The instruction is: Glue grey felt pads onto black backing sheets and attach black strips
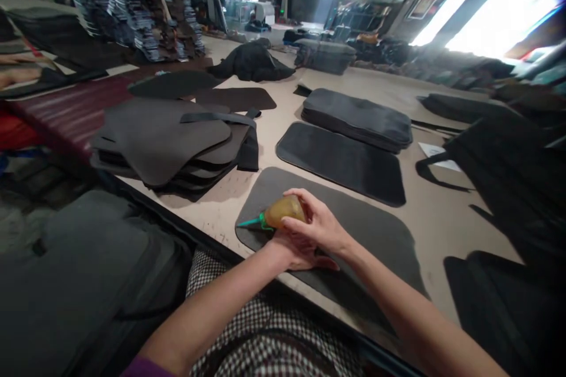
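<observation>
"Checked cloth (274, 330) right below us. What's being held above it?"

"An amber squeeze bottle (285, 212) with a green nozzle (250, 222), clasped firmly: right hand (316, 224) wrapped over the top, left hand (292, 250) cupped beneath."

"Where is it?"

"Just over a dark felt panel (375, 253) on the table (446, 218)."

**No readable text**

Nothing legible in view. Poster (424, 4) on the far wall: too small and blurred to read. White paper sheet (435, 156) on the worktable: no legible marks. Amber squeeze bottle (285, 212): nothing readable.
</observation>
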Demonstrator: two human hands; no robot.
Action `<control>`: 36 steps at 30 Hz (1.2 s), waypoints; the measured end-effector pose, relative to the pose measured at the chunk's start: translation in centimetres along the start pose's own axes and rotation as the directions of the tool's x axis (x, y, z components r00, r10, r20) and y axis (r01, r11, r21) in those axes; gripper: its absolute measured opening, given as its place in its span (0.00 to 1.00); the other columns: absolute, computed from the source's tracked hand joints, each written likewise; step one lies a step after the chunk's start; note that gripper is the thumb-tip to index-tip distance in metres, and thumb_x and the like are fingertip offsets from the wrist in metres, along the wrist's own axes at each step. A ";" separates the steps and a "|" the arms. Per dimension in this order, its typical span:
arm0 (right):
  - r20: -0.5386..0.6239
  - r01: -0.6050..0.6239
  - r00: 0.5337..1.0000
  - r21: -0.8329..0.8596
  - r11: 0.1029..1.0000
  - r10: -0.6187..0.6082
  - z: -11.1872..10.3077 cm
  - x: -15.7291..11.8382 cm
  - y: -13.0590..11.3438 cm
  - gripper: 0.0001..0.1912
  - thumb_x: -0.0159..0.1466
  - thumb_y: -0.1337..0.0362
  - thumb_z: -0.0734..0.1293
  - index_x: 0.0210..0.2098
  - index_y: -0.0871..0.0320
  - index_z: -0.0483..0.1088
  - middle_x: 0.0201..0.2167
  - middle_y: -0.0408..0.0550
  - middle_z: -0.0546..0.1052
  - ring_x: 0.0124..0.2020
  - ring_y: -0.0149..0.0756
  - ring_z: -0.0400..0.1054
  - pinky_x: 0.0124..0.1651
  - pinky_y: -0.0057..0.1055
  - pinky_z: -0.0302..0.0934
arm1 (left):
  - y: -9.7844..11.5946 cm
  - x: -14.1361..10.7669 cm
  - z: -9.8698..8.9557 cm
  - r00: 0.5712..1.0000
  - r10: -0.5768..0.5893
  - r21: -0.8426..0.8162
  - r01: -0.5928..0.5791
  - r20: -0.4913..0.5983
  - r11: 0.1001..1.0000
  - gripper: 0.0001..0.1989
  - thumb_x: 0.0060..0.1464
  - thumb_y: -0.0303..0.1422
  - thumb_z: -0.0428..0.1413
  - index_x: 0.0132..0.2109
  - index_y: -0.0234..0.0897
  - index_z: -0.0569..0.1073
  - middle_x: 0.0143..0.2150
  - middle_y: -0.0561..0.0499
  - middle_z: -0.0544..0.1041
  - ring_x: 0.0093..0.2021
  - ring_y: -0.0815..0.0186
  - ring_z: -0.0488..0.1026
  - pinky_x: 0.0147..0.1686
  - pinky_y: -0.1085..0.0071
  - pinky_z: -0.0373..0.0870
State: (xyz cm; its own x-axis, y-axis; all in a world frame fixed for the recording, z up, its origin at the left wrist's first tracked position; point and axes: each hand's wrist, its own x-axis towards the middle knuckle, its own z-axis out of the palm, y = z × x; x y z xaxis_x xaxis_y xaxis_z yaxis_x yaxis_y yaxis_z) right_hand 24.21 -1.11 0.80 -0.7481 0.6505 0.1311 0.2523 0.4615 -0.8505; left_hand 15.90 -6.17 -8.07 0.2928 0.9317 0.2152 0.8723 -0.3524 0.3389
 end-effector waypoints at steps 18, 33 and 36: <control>-0.093 0.119 0.987 -0.127 0.985 -0.132 -2.6 3.3 2.9 0.28 0.63 0.48 0.72 0.57 0.52 0.67 0.50 0.49 0.74 0.48 0.45 0.70 0.53 0.40 0.65 | 0.2 -0.4 -2.9 0.988 0.127 0.105 -0.136 0.092 0.985 0.45 0.59 0.67 0.39 0.71 0.43 0.63 0.75 0.39 0.55 0.75 0.38 0.43 0.70 0.33 0.33; -0.489 -0.005 0.867 -0.213 0.977 -0.102 -3.6 6.4 6.0 0.28 0.60 0.45 0.71 0.53 0.55 0.68 0.48 0.52 0.74 0.49 0.47 0.70 0.55 0.43 0.64 | 0.5 -0.3 -3.3 0.994 0.096 0.092 -0.100 0.053 0.991 0.45 0.59 0.68 0.36 0.73 0.49 0.57 0.76 0.40 0.52 0.76 0.44 0.43 0.70 0.37 0.42; -0.553 -0.006 0.823 -0.229 0.973 -0.125 -3.9 6.3 6.2 0.28 0.61 0.45 0.71 0.53 0.55 0.68 0.49 0.53 0.73 0.50 0.47 0.69 0.56 0.42 0.64 | 0.6 -0.3 -3.4 0.993 0.104 0.102 -0.109 0.055 0.989 0.44 0.59 0.67 0.37 0.73 0.49 0.58 0.76 0.40 0.52 0.76 0.44 0.44 0.70 0.38 0.43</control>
State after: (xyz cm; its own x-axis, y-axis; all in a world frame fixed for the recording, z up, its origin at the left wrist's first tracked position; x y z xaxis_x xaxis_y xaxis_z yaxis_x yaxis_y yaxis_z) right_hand 23.47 8.21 -1.67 -0.3079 0.8118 0.4961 0.3911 0.5834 -0.7118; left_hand 15.02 -6.94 -4.84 0.4029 0.8934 0.1990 0.8706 -0.4411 0.2178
